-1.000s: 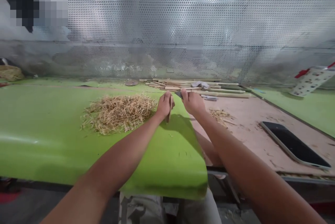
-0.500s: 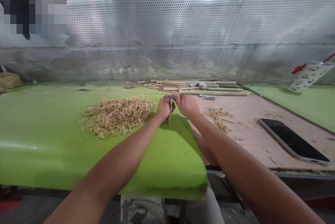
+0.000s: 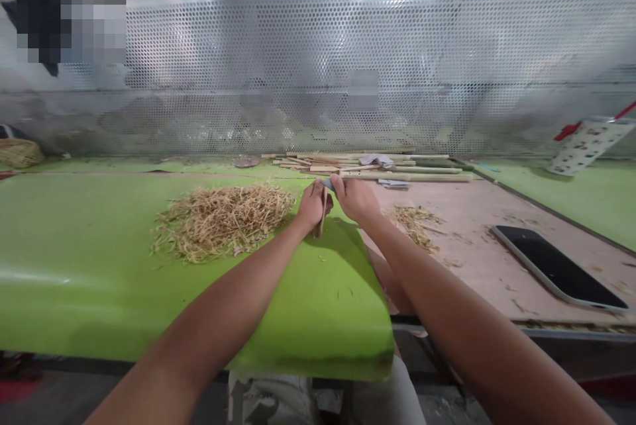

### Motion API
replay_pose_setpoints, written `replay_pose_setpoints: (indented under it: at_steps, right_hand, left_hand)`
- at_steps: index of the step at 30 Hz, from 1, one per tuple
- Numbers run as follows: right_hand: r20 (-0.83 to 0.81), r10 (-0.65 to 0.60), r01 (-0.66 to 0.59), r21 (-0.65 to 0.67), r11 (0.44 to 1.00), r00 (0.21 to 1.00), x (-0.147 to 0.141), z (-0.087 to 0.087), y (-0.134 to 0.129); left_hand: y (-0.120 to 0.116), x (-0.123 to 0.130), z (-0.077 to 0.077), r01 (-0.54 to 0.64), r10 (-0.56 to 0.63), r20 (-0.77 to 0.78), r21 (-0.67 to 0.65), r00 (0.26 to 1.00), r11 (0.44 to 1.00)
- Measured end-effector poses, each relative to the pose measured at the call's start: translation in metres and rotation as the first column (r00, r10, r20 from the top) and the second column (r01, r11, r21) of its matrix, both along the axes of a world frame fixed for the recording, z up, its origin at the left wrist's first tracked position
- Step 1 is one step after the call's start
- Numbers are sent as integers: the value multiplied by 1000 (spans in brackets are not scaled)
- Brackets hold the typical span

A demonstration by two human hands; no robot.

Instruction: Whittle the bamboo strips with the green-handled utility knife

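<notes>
My left hand (image 3: 312, 204) is closed on a flat brown strip (image 3: 320, 218), which stands on edge and points down toward the green sheet (image 3: 328, 319). My right hand (image 3: 356, 198) grips a small grey blade (image 3: 327, 183) between thumb and fingers, and the blade touches the strip's upper end. Both hands nearly meet over the green surface. To the left of them lies a heap of thin pale shavings (image 3: 228, 220). A smaller scatter of shavings (image 3: 416, 223) is on the pinkish board, right of my right hand.
Long split sticks (image 3: 397, 167) lie behind my hands, with crumpled paper on them. A phone (image 3: 556, 266) rests on the pinkish board (image 3: 477, 200). Farther right is a patterned cup (image 3: 589, 143). A perforated metal panel (image 3: 308, 67) stands behind; a woven basket (image 3: 20, 152) is far left.
</notes>
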State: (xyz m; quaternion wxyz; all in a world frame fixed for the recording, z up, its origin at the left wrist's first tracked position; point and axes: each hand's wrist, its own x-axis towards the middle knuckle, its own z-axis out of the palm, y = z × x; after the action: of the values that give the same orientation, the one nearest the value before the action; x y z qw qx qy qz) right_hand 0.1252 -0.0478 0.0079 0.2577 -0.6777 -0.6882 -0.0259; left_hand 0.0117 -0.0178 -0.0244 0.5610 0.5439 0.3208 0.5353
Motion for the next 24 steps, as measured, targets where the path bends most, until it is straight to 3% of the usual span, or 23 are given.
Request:
replay_pose_setpoints:
  at_steps: [6,24]
  right_hand:
    - [23,13,-12,-40,999,1000,-1,0,0]
    - [17,-14,14,14,1000,1000,-1,-1,-1]
  left_hand:
    - [-3,1,4,19,-18,16,-46,1000,999]
    - [-6,1,5,51,-51,18,-25,999,998]
